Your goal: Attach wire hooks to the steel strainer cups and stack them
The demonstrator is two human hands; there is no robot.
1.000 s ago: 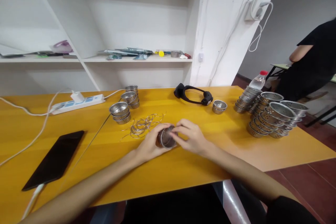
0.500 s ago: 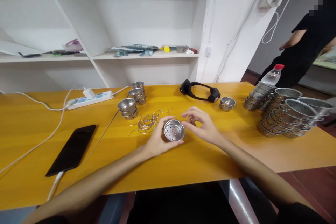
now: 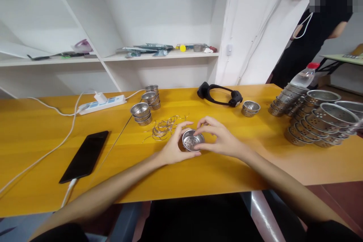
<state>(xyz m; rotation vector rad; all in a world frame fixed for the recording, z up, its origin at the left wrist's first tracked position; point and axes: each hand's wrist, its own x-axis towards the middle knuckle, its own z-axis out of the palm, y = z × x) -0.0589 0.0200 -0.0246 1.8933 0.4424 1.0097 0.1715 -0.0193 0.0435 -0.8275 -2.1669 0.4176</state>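
My left hand [image 3: 173, 148] is wrapped round a small perforated metal cup [image 3: 190, 143] from the left, thumb and fingers on opposite sides. The cup's mouth faces up, showing its holed bottom. My right hand [image 3: 217, 139] comes from the right with curved fingers. Its thumb and forefinger lie on the cup's rim, their tips reaching over the opening. I cannot make out anything thin between those fingertips. Just beyond my left hand lies a loose tangle of thin metal wires [image 3: 164, 126] on the yellow table [image 3: 181, 181].
Stacked metal cups [image 3: 141, 112] stand at the back left, larger stacks [image 3: 320, 123] at the right by a red-capped bottle [image 3: 304, 75]. Two nested cups [image 3: 250, 109] sit near a black headset [image 3: 219, 94]. A phone [image 3: 84, 157], cables and a power strip [image 3: 103, 104] occupy the left.
My right hand has moved left and its fingertips now reach over the cup's opening. The cup remains in my left hand. The view has shifted slightly, and the person behind has moved.
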